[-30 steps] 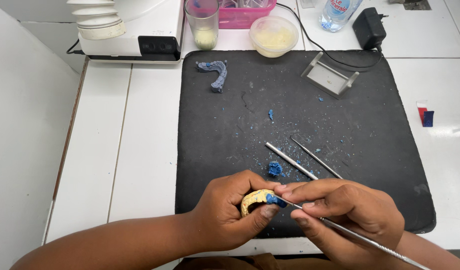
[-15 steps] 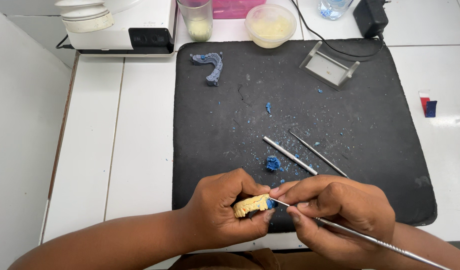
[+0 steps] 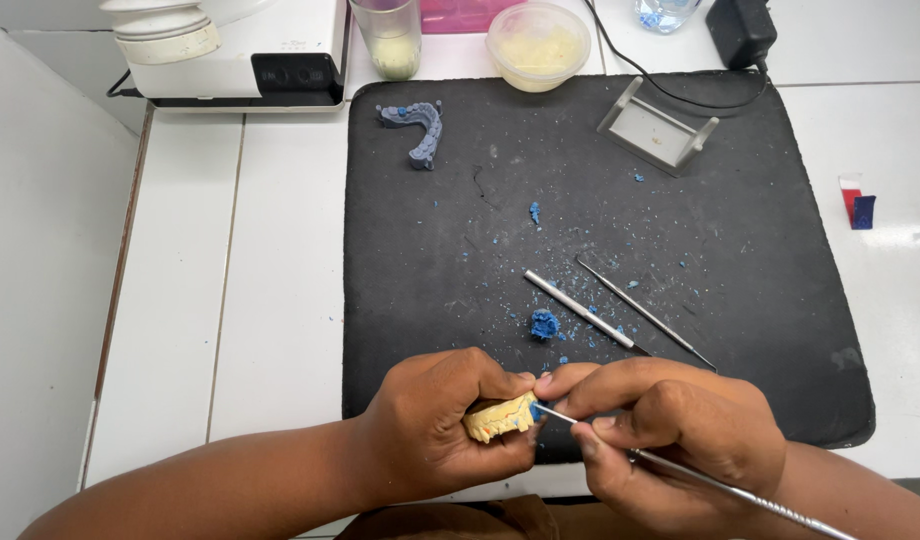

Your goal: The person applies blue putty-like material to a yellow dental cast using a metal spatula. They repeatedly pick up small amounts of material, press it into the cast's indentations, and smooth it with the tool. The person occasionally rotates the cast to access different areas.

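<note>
Seen from above, the left hand (image 3: 442,430) is closed around a small yellowish dental cast (image 3: 500,417), gripping it between thumb and curled fingers at the near edge of a black work mat (image 3: 780,300). The right hand (image 3: 670,440) touches it from the right, pinching a thin metal pick (image 3: 720,487) like a pen; the pick's tip meets a spot of blue wax on the cast's right end. Just beyond the hands, on the mat, lies a small lump of blue wax (image 3: 545,324), and beside it two slim metal instruments (image 3: 620,312) lie side by side on a slant. Blue crumbs are scattered across the mat. At its far left corner rests a grey arch-shaped dental model (image 3: 420,128); at the far right stands a small grey holder (image 3: 657,132). The mat lies on a white tiled table (image 3: 250,300), where a round tub of pale paste (image 3: 538,45) sits behind it.
</note>
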